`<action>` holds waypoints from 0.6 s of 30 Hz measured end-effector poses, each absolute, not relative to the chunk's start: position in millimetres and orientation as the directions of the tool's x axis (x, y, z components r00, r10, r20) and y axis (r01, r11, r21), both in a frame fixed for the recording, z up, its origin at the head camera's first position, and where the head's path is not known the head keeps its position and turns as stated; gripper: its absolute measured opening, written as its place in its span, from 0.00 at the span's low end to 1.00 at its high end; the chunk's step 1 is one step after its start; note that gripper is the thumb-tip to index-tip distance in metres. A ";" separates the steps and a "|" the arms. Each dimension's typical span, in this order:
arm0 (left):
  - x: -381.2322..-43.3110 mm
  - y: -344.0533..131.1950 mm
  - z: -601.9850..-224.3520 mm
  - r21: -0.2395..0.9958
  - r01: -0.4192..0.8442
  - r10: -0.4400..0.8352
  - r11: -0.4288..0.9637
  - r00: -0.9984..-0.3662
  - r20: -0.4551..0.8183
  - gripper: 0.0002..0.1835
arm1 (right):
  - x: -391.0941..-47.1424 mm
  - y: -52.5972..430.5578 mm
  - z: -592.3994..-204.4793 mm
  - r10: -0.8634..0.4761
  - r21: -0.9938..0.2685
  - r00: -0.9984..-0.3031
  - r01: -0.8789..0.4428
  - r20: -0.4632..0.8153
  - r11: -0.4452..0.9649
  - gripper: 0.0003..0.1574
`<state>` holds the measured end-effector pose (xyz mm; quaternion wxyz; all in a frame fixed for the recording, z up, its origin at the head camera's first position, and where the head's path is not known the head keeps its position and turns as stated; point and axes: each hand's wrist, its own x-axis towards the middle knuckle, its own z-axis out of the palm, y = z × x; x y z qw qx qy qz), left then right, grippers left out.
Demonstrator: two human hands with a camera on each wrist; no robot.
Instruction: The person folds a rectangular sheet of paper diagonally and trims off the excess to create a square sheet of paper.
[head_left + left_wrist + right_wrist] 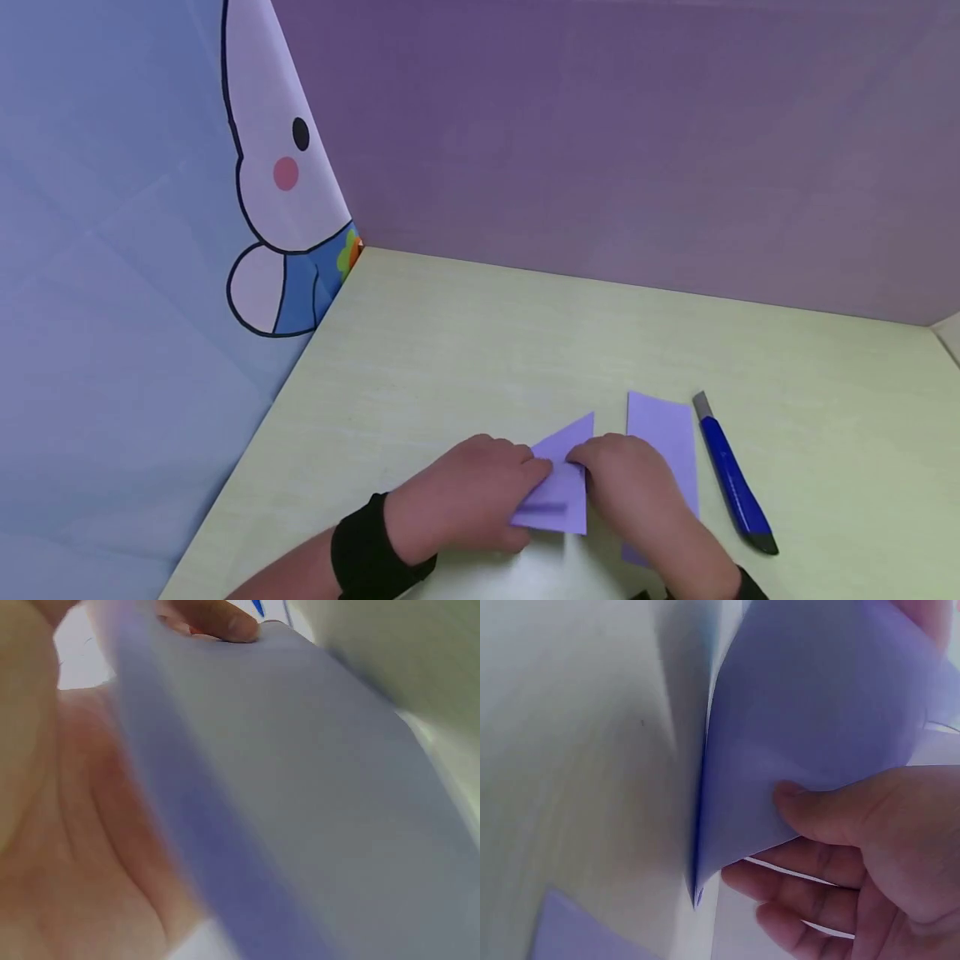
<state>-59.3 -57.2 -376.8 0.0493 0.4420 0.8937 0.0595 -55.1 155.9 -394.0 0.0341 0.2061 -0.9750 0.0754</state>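
Between my two hands is a folded sheet of purple paper (564, 510), with a pointed corner at its upper right. My left hand (472, 496) grips its left side, fingers over the top. From the right, my right hand (633, 479) pinches the opposite edge. The right wrist view shows the thumb (821, 814) against the face of the paper (810, 705) and the fingers behind it. In the left wrist view the paper (300, 765) fills much of the picture beside the palm, its near edge blurred.
A purple paper strip (663, 425) lies on the pale table (450, 333), partly under my right forearm. Right of it lies a blue utility knife (731, 479), blade end pointing away. A purple panel (600, 150) stands behind, and a blue cartoon-printed panel (112, 333) at left.
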 end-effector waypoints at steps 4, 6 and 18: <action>-58.7 -56.4 -371.6 0.080 0.838 0.832 0.540 -0.546 0.097 0.11 | -57.4 159.2 -392.6 -0.393 -0.119 -0.906 -0.413 0.158 0.903 0.16; -58.5 -56.9 -369.0 0.042 0.836 0.819 0.548 -0.546 0.176 0.07 | -58.0 160.3 -392.2 -0.400 -0.123 -0.900 -0.423 0.174 0.898 0.16; -65.9 -63.3 -360.7 0.233 0.704 0.620 0.671 -0.705 0.344 0.21 | -58.5 162.2 -383.4 -0.367 -0.204 -0.894 -0.421 0.257 0.884 0.33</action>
